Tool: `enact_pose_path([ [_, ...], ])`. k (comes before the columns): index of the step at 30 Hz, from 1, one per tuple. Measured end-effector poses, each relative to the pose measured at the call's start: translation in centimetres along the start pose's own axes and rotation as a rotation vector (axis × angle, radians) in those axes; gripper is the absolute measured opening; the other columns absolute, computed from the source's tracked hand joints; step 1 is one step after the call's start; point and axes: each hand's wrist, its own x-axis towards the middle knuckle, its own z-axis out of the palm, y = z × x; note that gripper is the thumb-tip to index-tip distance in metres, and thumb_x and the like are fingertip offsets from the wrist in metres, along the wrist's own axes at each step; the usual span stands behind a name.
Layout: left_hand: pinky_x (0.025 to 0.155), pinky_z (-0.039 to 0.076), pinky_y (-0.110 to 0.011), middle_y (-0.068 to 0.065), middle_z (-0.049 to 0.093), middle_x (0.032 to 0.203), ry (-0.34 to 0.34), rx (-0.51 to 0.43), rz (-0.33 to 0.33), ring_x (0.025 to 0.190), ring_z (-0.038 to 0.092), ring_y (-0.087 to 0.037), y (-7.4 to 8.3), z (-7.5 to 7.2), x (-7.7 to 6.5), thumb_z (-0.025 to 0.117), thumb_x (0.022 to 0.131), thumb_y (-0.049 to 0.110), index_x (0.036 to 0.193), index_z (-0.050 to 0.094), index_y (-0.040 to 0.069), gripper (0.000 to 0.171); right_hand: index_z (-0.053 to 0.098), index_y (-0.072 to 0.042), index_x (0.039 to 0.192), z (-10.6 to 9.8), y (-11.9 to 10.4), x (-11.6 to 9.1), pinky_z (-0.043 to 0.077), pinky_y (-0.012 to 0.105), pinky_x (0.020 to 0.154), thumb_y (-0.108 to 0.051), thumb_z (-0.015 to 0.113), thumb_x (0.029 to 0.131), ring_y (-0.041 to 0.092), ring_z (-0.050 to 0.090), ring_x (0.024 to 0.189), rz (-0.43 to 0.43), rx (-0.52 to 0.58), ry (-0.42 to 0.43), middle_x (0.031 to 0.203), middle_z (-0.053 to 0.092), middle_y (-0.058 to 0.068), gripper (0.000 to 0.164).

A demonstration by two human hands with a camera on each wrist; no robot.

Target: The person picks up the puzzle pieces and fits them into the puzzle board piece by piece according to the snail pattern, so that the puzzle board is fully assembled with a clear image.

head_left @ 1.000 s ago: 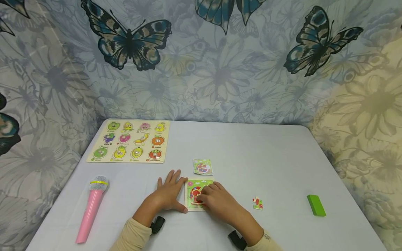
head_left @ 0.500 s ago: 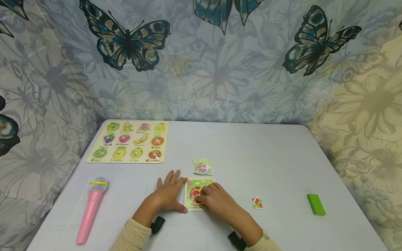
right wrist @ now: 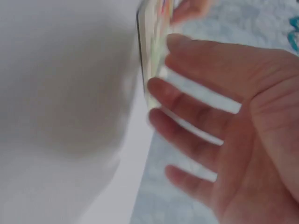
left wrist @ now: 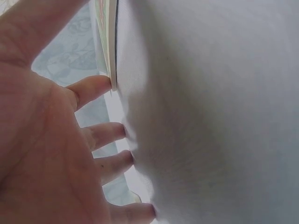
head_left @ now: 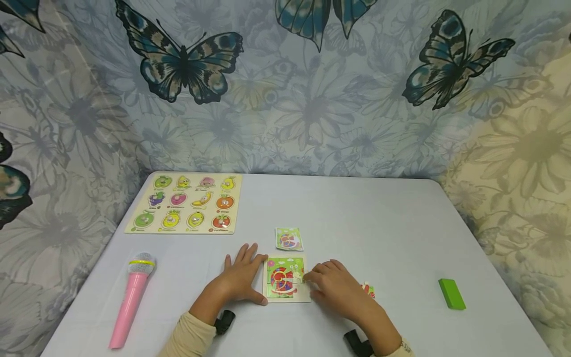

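A small jigsaw puzzle board (head_left: pixel 301 294) lies in the middle of the table in the head view. Its fitted pieces (head_left: pixel 282 280) show a red and blue snail-like figure on green, and the lower right corner is bare wood. My left hand (head_left: pixel 236 278) is spread flat beside it, thumb and index fingertip touching the left edge. At the right edge is my right hand (head_left: pixel 341 287), fingers slightly bent, nothing visible between them. In the right wrist view the fingertips (right wrist: pixel 156 86) are right at the board's side. A loose puzzle piece (head_left: pixel 369 289) is partly hidden behind the right hand.
Just beyond the board lies a small picture card (head_left: pixel 289 239). A fruit board (head_left: pixel 183 203) occupies the back left, with a pink toy microphone (head_left: pixel 131 297) in front of it. Far right is a green block (head_left: pixel 452 294). A patterned wall hanging rises behind the table.
My right hand has moved right, off the puzzle's picture to its right edge, uncovering the pieces and partly covering the loose piece. The left hand stays at the left edge.
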Motion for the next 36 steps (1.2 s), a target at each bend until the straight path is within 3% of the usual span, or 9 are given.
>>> enact_pose_path([
  [7,0.105,0.01,-0.076,-0.022,0.02,0.158,-0.013,-0.006,-0.005,0.147,0.009,-0.044,0.1,-0.1,0.1,0.091,0.06,0.042,0.141,0.044,0.011,0.099,0.07,-0.013,0.109,-1.6,2.8,-3.0,0.038,0.053,0.102,-0.018,0.084,0.071,0.029,0.06,0.108,0.255,0.001,-0.021,0.107,0.068,0.003,0.04],
  [11,0.106,0.01,-0.075,-0.021,0.02,0.158,-0.015,-0.009,-0.012,0.147,0.009,-0.042,0.1,0.1,0.0,0.091,0.059,0.043,0.141,0.044,0.013,0.1,0.068,-0.012,0.109,-1.9,4.3,-4.6,0.039,0.058,0.099,-0.014,0.084,0.068,0.033,0.059,0.109,0.326,-0.009,-0.044,0.105,0.066,0.005,0.044],
  [18,0.105,0.012,-0.076,-0.02,0.021,0.158,-0.003,0.002,-0.011,0.147,0.011,-0.042,0.0,0.2,0.1,0.091,0.057,0.044,0.141,0.045,0.014,0.1,0.066,-0.015,0.101,-1.5,5.7,-5.7,0.044,0.059,0.09,-0.002,0.083,0.068,0.031,0.061,0.097,0.311,-0.037,-0.053,0.094,0.064,0.003,0.039],
  [27,0.104,0.012,-0.076,-0.021,0.021,0.158,0.003,0.011,-0.002,0.147,0.011,-0.043,0.0,0.2,0.1,0.091,0.058,0.045,0.141,0.045,0.014,0.1,0.066,-0.016,0.096,-1.1,5.8,-5.6,0.044,0.057,0.091,0.008,0.077,0.069,0.031,0.062,0.096,0.289,-0.054,-0.026,0.093,0.064,0.003,0.038],
  [32,0.104,0.011,-0.077,-0.021,0.021,0.158,0.002,0.005,-0.001,0.147,0.01,-0.044,0.0,0.3,0.1,0.091,0.058,0.044,0.141,0.045,0.013,0.1,0.067,-0.016,0.093,-0.9,4.5,-4.5,0.042,0.054,0.095,0.0,0.079,0.071,0.029,0.062,0.098,0.257,-0.04,0.001,0.092,0.064,0.0,0.03],
  [36,0.104,0.011,-0.077,-0.021,0.021,0.158,0.006,0.003,0.002,0.147,0.011,-0.044,-0.1,0.3,0.1,0.091,0.058,0.044,0.141,0.045,0.013,0.1,0.069,-0.016,0.092,-0.5,2.6,-2.9,0.041,0.051,0.099,-0.005,0.082,0.07,0.024,0.061,0.096,0.17,-0.049,0.039,0.093,0.064,-0.003,0.028],
])
